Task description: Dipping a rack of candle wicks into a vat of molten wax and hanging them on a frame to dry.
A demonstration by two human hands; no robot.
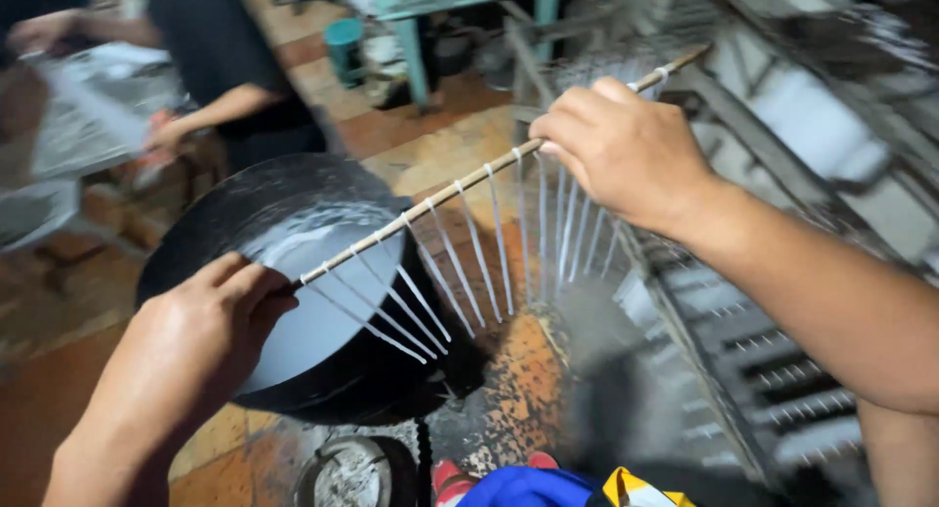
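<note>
A thin wooden stick [460, 182] runs slantwise from lower left to upper right, with several thin white waxy tapers [479, 248] hanging from it on strings. My left hand [201, 321] grips the stick's lower left end over a big black pot [323, 370]. My right hand [626, 145] grips the stick nearer its upper right end. The pot holds pale white liquid [313, 311]. The tapers hang beside and just right of the pot, clear of the liquid.
A grey rack [763, 351] holding rows of hung tapers stands at the right. Another person's arm [210, 116] reaches over a table at the upper left. A teal table leg [416, 57] and a teal bucket [344, 43] stand behind. The tiled floor is wax-splattered.
</note>
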